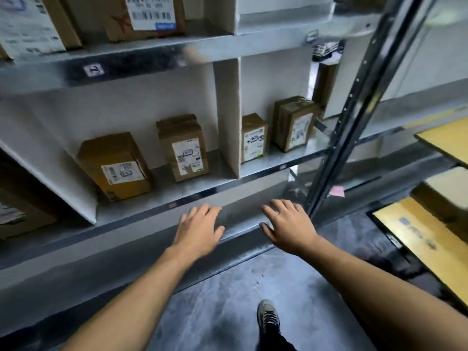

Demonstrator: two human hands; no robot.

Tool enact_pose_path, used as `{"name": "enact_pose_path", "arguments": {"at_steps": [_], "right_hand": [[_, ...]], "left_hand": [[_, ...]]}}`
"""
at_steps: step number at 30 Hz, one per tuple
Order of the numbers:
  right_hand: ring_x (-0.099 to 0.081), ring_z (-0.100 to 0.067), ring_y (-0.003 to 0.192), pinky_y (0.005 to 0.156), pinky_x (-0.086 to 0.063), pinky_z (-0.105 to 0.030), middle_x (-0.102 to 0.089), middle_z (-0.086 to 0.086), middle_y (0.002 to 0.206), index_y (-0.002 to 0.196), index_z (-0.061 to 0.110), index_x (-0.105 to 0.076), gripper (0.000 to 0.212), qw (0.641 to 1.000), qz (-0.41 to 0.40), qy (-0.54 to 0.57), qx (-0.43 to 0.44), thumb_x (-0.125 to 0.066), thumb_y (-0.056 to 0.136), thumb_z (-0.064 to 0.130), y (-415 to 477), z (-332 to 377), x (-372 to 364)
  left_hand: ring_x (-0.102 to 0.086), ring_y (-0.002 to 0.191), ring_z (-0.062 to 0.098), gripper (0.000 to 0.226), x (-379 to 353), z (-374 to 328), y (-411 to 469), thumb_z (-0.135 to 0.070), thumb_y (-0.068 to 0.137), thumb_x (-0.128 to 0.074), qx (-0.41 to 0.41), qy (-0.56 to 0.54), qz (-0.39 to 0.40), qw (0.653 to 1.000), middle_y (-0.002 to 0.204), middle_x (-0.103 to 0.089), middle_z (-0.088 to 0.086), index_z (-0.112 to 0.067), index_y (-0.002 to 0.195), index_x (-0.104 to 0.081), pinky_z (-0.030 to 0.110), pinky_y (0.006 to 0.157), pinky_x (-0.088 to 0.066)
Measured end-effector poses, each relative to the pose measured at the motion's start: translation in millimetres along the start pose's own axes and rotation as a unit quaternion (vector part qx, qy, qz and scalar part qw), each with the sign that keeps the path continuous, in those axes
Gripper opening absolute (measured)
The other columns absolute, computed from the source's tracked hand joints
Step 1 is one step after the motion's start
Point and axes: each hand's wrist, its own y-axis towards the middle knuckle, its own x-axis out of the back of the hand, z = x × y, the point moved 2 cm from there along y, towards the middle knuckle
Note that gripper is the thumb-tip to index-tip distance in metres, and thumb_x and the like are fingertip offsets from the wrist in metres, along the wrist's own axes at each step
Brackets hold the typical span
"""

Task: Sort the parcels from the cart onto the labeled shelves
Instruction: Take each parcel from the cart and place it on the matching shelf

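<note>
My left hand (198, 229) and my right hand (287, 225) are both stretched out, empty, fingers spread, just in front of the metal shelf's front edge (207, 192). On that shelf stand two brown parcels left of a white divider (228, 117): a larger one (115, 165) and a taller one (183, 146). Right of the divider stand a small parcel (254, 137) and a bigger taped parcel (293, 122). All carry white labels. More parcels (144, 16) sit on the shelf above, whose edge bears a small label (93, 70).
A dark steel upright (354, 107) of the rack rises at the right. Yellow-brown boxes (425, 239) lie at the far right. A pink note (337, 191) sticks near the upright's foot. My shoe (268, 316) stands on the grey floor.
</note>
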Motion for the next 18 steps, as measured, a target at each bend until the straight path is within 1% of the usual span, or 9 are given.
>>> {"name": "enact_pose_path", "arguments": {"at_steps": [4, 6, 9, 11, 13, 16, 18], "right_hand": [[-0.063, -0.032, 0.093, 0.074, -0.05, -0.038, -0.064, -0.007, 0.106, 0.107, 0.021, -0.063, 0.044, 0.997, 0.005, -0.014, -0.075, -0.04, 0.087, 0.053, -47.5, -35.7, 4.8], [-0.062, -0.031, 0.09, 0.072, -0.049, -0.038, -0.062, -0.005, 0.102, 0.105, 0.022, -0.063, 0.043, 0.993, 0.004, -0.021, -0.115, -0.04, 0.086, 0.052, -72.8, -56.9, 9.8], [-0.062, -0.034, 0.091, 0.073, -0.049, -0.04, -0.061, -0.008, 0.101, 0.105, 0.02, -0.062, 0.045, 0.983, 0.018, -0.035, -0.18, -0.037, 0.087, 0.052, -115.2, -96.8, 15.7], [-0.062, -0.035, 0.096, 0.076, -0.05, -0.041, -0.062, -0.011, 0.106, 0.109, 0.019, -0.062, 0.051, 0.973, 0.04, -0.042, -0.222, -0.033, 0.088, 0.055, -145.1, -127.3, 22.2], [-0.061, -0.035, 0.103, 0.081, -0.05, -0.043, -0.062, -0.012, 0.113, 0.115, 0.019, -0.061, 0.053, 0.962, 0.058, -0.048, -0.264, -0.033, 0.088, 0.057, -178.8, -159.5, 33.6], [-0.058, -0.033, 0.116, 0.09, -0.047, -0.042, -0.06, -0.01, 0.128, 0.126, 0.023, -0.056, 0.048, 0.943, 0.058, -0.062, -0.323, -0.045, 0.092, 0.055, -234.8, -208.5, 53.0], [-0.052, -0.032, 0.124, 0.095, -0.045, -0.042, -0.055, -0.009, 0.135, 0.134, 0.025, -0.051, 0.049, 0.929, 0.043, -0.062, -0.362, -0.046, 0.095, 0.055, -272.2, -241.1, 64.1]], "left_hand": [[-0.04, 0.13, 0.023, 0.051, -7.8, -49.4, 7.3, -0.044, 0.097, -0.045, -0.072, 0.008, 0.011, 0.997, 0.143, -0.043, -0.003, -0.029, 0.145, -0.035, 0.037, 0.105, -0.033], [-0.04, 0.129, 0.023, 0.05, -10.7, -79.6, 13.7, -0.043, 0.097, -0.045, -0.111, 0.007, 0.015, 0.994, 0.142, -0.043, -0.003, -0.029, 0.144, -0.035, 0.038, 0.106, -0.033], [-0.041, 0.128, 0.024, 0.05, -16.8, -134.8, 25.7, -0.042, 0.096, -0.047, -0.173, 0.007, 0.022, 0.985, 0.14, -0.044, -0.003, -0.029, 0.143, -0.038, 0.038, 0.105, -0.032], [-0.042, 0.127, 0.024, 0.049, -22.0, -177.0, 34.7, -0.042, 0.094, -0.049, -0.211, 0.007, 0.022, 0.977, 0.139, -0.046, -0.004, -0.03, 0.141, -0.04, 0.037, 0.103, -0.033], [-0.042, 0.126, 0.024, 0.05, -27.5, -225.2, 41.5, -0.042, 0.094, -0.05, -0.249, 0.006, 0.02, 0.968, 0.138, -0.046, -0.003, -0.03, 0.141, -0.04, 0.037, 0.103, -0.033], [-0.041, 0.127, 0.024, 0.052, -34.8, -305.9, 43.2, -0.043, 0.094, -0.05, -0.303, -0.001, 0.019, 0.953, 0.139, -0.045, -0.003, -0.029, 0.143, -0.039, 0.039, 0.105, -0.032], [-0.041, 0.127, 0.024, 0.052, -39.4, -360.7, 40.6, -0.043, 0.094, -0.05, -0.341, -0.008, 0.019, 0.94, 0.139, -0.045, -0.004, -0.029, 0.143, -0.038, 0.039, 0.105, -0.033]]}}
